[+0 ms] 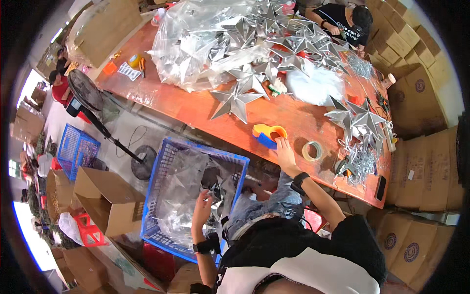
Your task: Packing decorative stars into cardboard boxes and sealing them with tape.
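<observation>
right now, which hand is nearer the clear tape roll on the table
Right: the right hand is just left of the tape roll; the left hand is farther left, over the blue crate.

Head view looks steeply down from above the torso (298, 240) — wide fisheye. Left hand (201, 208) and right hand (285, 153) lie near, around centre; the table (191, 105) extends farther — cartons (416, 105) line the right rim.

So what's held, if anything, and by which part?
Right hand: fingers at the near right end of the yellow-and-blue tape dispenser; can't tell whether gripped or just touched. Left hand: nothing visibly held, over the blue crate.
</observation>
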Available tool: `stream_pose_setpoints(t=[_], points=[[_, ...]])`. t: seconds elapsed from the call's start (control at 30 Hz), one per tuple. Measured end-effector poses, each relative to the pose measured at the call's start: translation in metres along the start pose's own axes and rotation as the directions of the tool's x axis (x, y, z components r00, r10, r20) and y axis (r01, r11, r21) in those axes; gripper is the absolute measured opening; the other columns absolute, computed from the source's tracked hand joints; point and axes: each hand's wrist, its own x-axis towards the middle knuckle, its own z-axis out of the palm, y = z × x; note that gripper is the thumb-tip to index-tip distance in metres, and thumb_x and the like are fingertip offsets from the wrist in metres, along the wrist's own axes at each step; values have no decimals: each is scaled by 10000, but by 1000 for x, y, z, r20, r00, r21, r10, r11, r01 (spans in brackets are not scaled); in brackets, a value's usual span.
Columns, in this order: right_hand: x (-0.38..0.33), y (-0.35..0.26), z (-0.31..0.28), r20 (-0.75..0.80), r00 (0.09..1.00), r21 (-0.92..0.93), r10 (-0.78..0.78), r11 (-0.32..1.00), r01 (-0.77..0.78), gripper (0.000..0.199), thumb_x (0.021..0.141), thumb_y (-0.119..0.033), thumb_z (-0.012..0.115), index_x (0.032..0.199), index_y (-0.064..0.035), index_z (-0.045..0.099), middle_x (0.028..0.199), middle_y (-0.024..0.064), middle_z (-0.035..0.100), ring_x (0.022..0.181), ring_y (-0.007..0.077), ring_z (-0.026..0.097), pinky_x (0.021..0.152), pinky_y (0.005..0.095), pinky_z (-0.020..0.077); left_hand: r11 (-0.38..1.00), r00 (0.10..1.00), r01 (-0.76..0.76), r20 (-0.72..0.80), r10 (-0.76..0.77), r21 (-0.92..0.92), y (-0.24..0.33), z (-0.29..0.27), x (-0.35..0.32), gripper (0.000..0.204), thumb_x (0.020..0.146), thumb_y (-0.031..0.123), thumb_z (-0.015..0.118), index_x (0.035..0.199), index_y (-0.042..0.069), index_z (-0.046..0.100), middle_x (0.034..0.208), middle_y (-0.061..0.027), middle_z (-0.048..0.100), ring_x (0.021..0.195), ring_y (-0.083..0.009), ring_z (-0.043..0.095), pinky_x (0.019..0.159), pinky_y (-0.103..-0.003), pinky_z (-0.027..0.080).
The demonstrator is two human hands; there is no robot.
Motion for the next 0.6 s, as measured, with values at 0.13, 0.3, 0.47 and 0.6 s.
stream_pose_setpoints(t=[0.13,0.3,0.47,0.6], points=[[-7,-29,-25,-45,998,13,32,999,-31,420,724,-175,585,1064,28,445,1030,184,466,979,327,431,845,384,370,1000,997,15,-71,-14,22,-21,-17,-8,332,820,170,507,1128,58,452,932,-110,561,811,-195,552,709,-302,423],[-91,32,-11,135,970,-198,-201,954,226,224,822,-87,421,994,42,486,1077,244,418,1013,393,395,875,413,356,988,997,64,-44,-58,138,-28,-4,-1,277,797,175,492,1013,3,518,971,-181,554,851,-277,547,750,-350,420],[-89,5,-26,685,703,274,-190,962,-7,217,803,-226,480,817,-12,518,734,198,554,740,381,533,658,446,422,973,977,-187,-75,198,132,-36,12,9,304,821,214,467,1039,5,498,1021,-187,536,898,-335,524,761,-342,422],[-78,-3,-1,836,501,169,-223,974,152,236,797,-267,487,798,-34,526,785,190,566,782,360,541,659,436,425,986,994,-31,-108,14,-161,-50,19,-8,300,828,210,458,1045,7,499,970,-138,554,792,-231,550,693,-314,430]])
